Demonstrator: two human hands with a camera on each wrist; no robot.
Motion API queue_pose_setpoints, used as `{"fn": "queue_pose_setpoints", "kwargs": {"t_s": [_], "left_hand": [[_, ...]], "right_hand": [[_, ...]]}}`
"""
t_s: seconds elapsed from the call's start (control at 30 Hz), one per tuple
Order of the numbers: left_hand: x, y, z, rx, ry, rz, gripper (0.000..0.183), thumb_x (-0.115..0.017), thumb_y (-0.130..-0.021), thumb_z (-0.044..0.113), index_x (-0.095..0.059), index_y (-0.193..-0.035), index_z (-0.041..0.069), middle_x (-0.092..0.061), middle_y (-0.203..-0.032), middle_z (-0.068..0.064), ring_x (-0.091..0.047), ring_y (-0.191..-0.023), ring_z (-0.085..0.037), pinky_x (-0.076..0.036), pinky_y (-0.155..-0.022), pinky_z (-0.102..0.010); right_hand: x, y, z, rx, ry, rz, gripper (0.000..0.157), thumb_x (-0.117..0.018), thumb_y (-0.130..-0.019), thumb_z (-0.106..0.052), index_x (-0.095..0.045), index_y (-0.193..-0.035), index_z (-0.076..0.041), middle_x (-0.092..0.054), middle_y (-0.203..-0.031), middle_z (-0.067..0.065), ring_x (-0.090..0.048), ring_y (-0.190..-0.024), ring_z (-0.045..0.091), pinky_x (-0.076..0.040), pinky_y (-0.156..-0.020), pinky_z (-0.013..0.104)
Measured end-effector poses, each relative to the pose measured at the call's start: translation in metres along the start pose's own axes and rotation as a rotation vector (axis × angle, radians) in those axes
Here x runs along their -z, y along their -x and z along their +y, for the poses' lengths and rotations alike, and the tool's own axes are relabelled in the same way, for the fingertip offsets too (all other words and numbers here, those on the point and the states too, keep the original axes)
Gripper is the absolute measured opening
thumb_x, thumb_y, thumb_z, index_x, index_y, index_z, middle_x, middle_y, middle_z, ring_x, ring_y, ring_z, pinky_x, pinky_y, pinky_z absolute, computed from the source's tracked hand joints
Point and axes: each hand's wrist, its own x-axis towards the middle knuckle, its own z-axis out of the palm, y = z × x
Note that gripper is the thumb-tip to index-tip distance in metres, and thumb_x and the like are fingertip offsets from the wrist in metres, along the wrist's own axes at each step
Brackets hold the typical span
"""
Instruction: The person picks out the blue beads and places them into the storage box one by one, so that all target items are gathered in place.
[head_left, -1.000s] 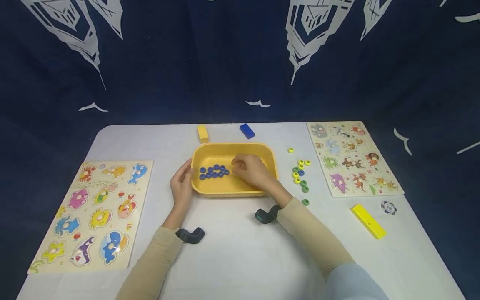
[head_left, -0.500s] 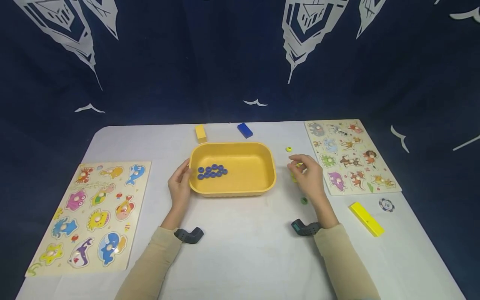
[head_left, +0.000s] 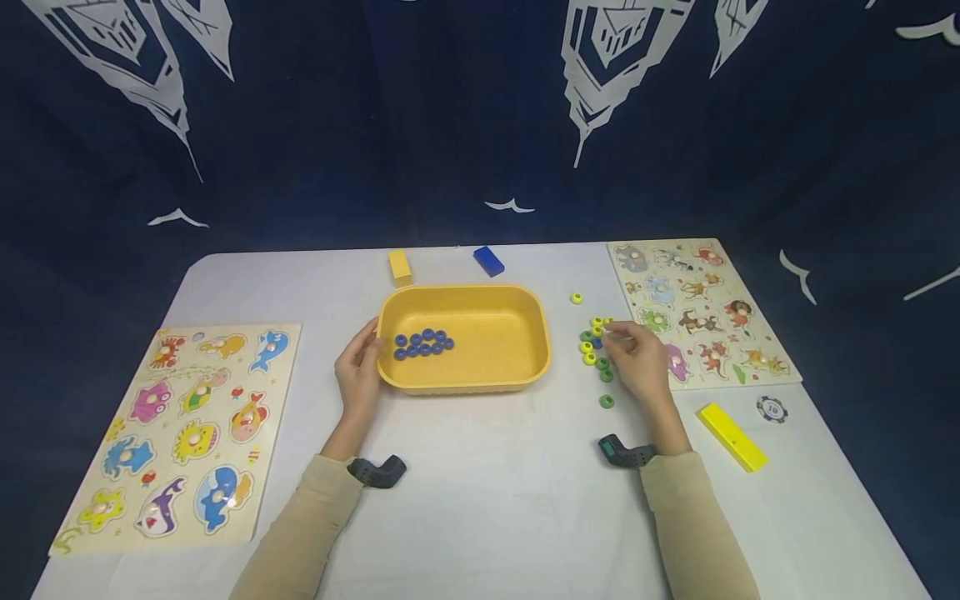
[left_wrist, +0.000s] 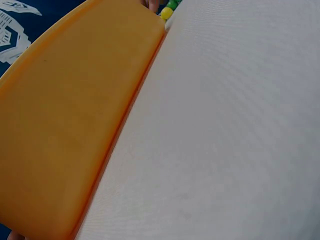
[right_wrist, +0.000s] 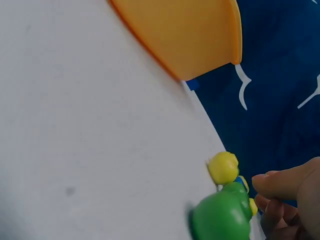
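On the white table stands a yellow plastic tray [head_left: 498,379] with several small blue beads [head_left: 424,350] in two rows in its left half. My left hand [head_left: 358,379] holds the tray's left end, thumb over the rim and fingers along the outside. To the right of the tray lies a loose cluster of yellow and green beads [head_left: 602,364], with one blue bead [head_left: 597,343] among them. My right hand [head_left: 641,358] is at this cluster, its fingertips beside the yellow and blue beads. Whether a bead is between thumb and fingers is hidden, also in the right wrist view.
Animal puzzle boards lie at the left [head_left: 180,433] and the back right [head_left: 701,317]. A yellow block [head_left: 401,268] and a blue block [head_left: 489,261] stand behind the tray. A long yellow bar [head_left: 732,437] and a poker chip [head_left: 772,409] lie at the right.
My right hand has left the inside of the tray and moved right to the bead cluster, then shifted slightly further right. My left hand stays at the tray. The blue rows look unchanged.
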Motion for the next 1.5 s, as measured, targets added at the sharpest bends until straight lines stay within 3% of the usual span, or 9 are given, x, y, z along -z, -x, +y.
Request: {"fn": "queue_pose_setpoints", "kwargs": {"t_s": [0.2, 0.43, 0.6, 0.73, 0.9, 1.1, 1.27, 1.5], "left_hand": [[0.0, 0.001, 0.0, -0.015, -0.007, 0.017, 0.032, -0.051, -0.088, 0.02, -0.056, -0.119, 0.022, -0.059, -0.115, -0.003, -0.055, -0.103, -0.015, -0.048, -0.085, -0.017], [0.0, 0.001, 0.0, -0.013, -0.007, 0.019, 0.032, -0.051, -0.088, 0.018, -0.056, -0.119, 0.022, -0.059, -0.116, -0.002, -0.055, -0.103, -0.015, -0.048, -0.084, -0.017], [-0.002, 0.001, 0.001, 0.005, 0.009, 0.011, 0.032, -0.051, -0.088, 0.014, -0.056, -0.12, 0.016, -0.058, -0.119, -0.004, -0.054, -0.106, -0.017, -0.047, -0.085, -0.015], [-0.002, 0.004, 0.012, 0.002, 0.003, 0.006, 0.033, -0.05, -0.087, 0.01, -0.055, -0.12, 0.009, -0.056, -0.121, -0.008, -0.054, -0.108, -0.021, -0.046, -0.085, -0.013], [-0.003, 0.011, 0.031, -0.004, -0.024, 0.006, 0.034, -0.048, -0.088, 0.01, -0.053, -0.121, 0.005, -0.055, -0.121, -0.01, -0.053, -0.108, -0.022, -0.046, -0.085, -0.012], [-0.003, 0.011, 0.03, 0.007, -0.018, 0.012, 0.034, -0.049, -0.087, 0.009, -0.054, -0.12, 0.006, -0.056, -0.121, -0.008, -0.053, -0.107, -0.023, -0.046, -0.084, -0.012], [-0.004, 0.011, 0.029, 0.01, -0.002, 0.014, 0.033, -0.05, -0.087, 0.009, -0.055, -0.12, 0.006, -0.057, -0.118, -0.01, -0.054, -0.106, -0.025, -0.046, -0.082, -0.011], [-0.005, 0.011, 0.029, 0.0, -0.002, 0.005, 0.033, -0.049, -0.088, 0.009, -0.054, -0.12, 0.005, -0.057, -0.118, -0.012, -0.054, -0.105, -0.024, -0.046, -0.082, -0.011]], "right_hand": [[-0.008, -0.001, 0.007, 0.001, 0.088, -0.073, 0.023, -0.065, -0.079, -0.018, -0.063, -0.101, -0.012, -0.062, -0.091, 0.007, -0.052, -0.065, 0.016, -0.045, -0.047, 0.02], [-0.005, -0.001, 0.003, 0.046, 0.094, -0.045, 0.021, -0.064, -0.08, -0.018, -0.061, -0.099, -0.009, -0.06, -0.087, 0.007, -0.052, -0.064, 0.016, -0.045, -0.047, 0.022], [0.005, -0.001, -0.019, 0.064, 0.041, -0.025, 0.023, -0.06, -0.083, -0.022, -0.056, -0.103, -0.011, -0.057, -0.083, 0.003, -0.049, -0.059, 0.016, -0.042, -0.041, 0.023], [0.004, -0.005, -0.052, 0.138, 0.011, -0.076, 0.024, -0.06, -0.084, -0.024, -0.054, -0.104, -0.012, -0.057, -0.083, 0.002, -0.047, -0.062, 0.016, -0.041, -0.043, 0.022], [-0.016, -0.016, -0.097, 0.263, -0.007, -0.194, 0.023, -0.063, -0.082, -0.02, -0.055, -0.101, -0.011, -0.058, -0.082, 0.002, -0.048, -0.065, 0.016, -0.043, -0.053, 0.024], [-0.051, -0.027, -0.139, 0.348, 0.068, -0.364, 0.018, -0.062, -0.082, -0.02, -0.056, -0.098, -0.013, -0.059, -0.082, -0.001, -0.05, -0.065, 0.015, -0.044, -0.057, 0.025], [-0.079, -0.032, -0.153, 0.406, 0.153, -0.457, 0.017, -0.061, -0.083, -0.022, -0.057, -0.098, -0.015, -0.06, -0.081, -0.003, -0.053, -0.069, 0.012, -0.045, -0.061, 0.024], [-0.103, -0.033, -0.156, 0.391, 0.221, -0.544, 0.016, -0.061, -0.081, -0.018, -0.059, -0.096, -0.017, -0.059, -0.08, -0.004, -0.053, -0.071, 0.011, -0.045, -0.061, 0.024]]}}
